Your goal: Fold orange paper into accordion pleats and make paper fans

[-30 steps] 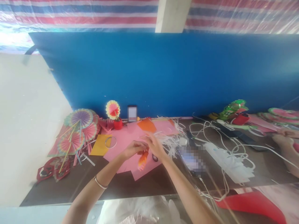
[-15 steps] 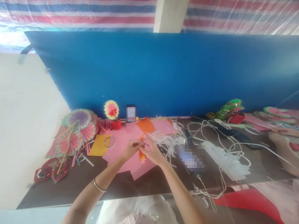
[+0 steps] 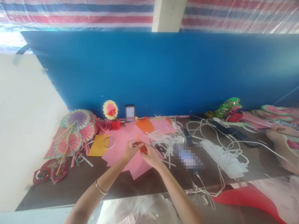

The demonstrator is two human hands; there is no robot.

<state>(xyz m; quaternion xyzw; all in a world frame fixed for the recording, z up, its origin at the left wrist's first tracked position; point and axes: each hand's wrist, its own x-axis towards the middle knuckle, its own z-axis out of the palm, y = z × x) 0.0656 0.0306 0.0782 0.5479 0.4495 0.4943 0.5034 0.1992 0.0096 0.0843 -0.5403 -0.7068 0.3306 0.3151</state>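
An orange piece of folded paper is held between my two hands, above pink paper sheets on the table. My left hand pinches its upper left side with thumb and fingers. My right hand closes on its right side, and a thin dark object that I cannot make out shows by its fingers. A flat orange sheet lies just behind. White paper strips are heaped to the right of my right hand.
Paper rosette fans, a yellow sheet and a red pot stand left. At right are a blurred phone, a white power strip, tangled cables and a green bottle. Another person's hand rests far right.
The orange paper has turned from a long upright shape to a shorter, darker bunched one between my fingers. My right hand has dropped slightly, its fingers more curled. The view has shifted a little.
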